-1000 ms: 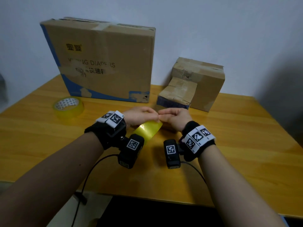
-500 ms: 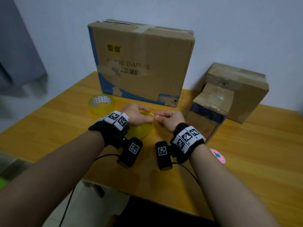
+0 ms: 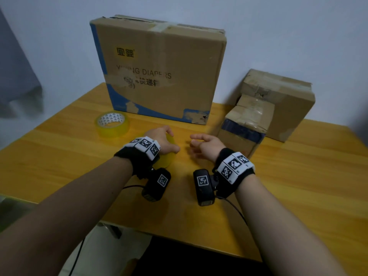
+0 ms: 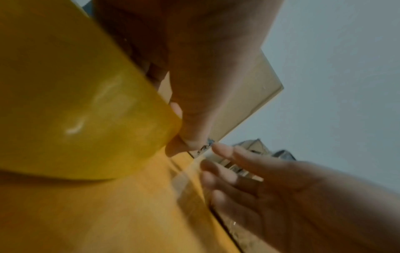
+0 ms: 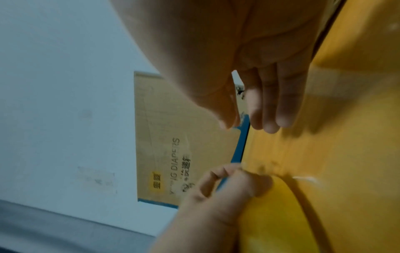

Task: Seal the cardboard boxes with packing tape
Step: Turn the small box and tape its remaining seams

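Tape roll in hand (image 3: 169, 154): yellow, lying on the wooden table (image 3: 298, 176) under the left hand (image 3: 162, 141), whose fingers are curling around it.
Right hand (image 3: 207, 145): hovering just beside the left, fingers loosely spread, gripping nothing.
Second tape roll (image 3: 112, 124): sitting left of the left hand, apart from it.
Diaper box (image 3: 159, 70): standing upright beyond both hands.
Small taped boxes (image 3: 264, 114): resting beyond the right hand, to its right.

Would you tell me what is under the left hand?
A yellow tape roll sits under the left hand, which grips it on the table. The roll's core is hidden.
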